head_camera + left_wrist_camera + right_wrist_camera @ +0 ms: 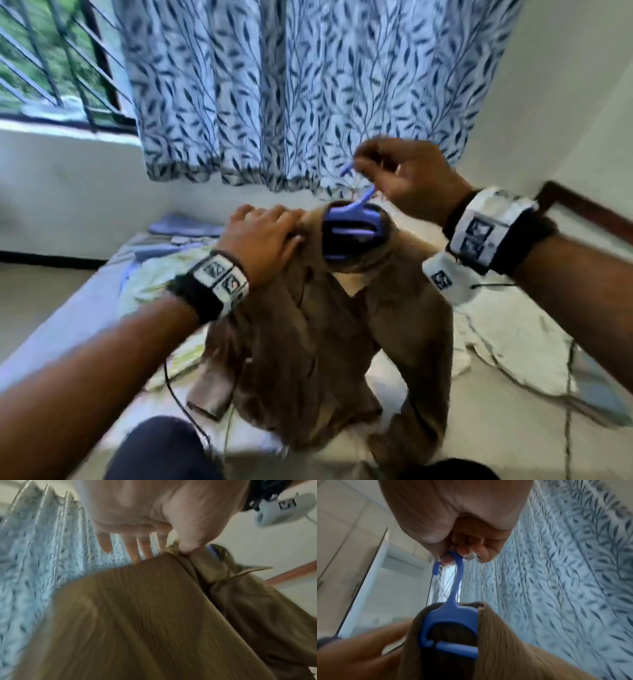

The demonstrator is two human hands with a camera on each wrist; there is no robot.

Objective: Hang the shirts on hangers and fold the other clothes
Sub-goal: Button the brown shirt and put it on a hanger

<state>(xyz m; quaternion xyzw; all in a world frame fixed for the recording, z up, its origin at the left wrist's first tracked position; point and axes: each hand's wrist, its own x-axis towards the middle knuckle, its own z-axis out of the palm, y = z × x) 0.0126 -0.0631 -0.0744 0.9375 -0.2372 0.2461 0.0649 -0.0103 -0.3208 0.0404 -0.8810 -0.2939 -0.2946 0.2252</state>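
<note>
With our right hand [402,178] pinching the blue hanger [352,233] hook to keep the brown shirt [329,342] raised above the bed [51,329], our left hand [263,236] pinching the left shoulder should tug it square.

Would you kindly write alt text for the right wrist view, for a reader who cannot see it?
The right hand grips the hook of a blue hanger whose body sits inside the collar of a brown shirt. The left hand shows blurred at lower left, with a leaf-patterned curtain behind.
</note>
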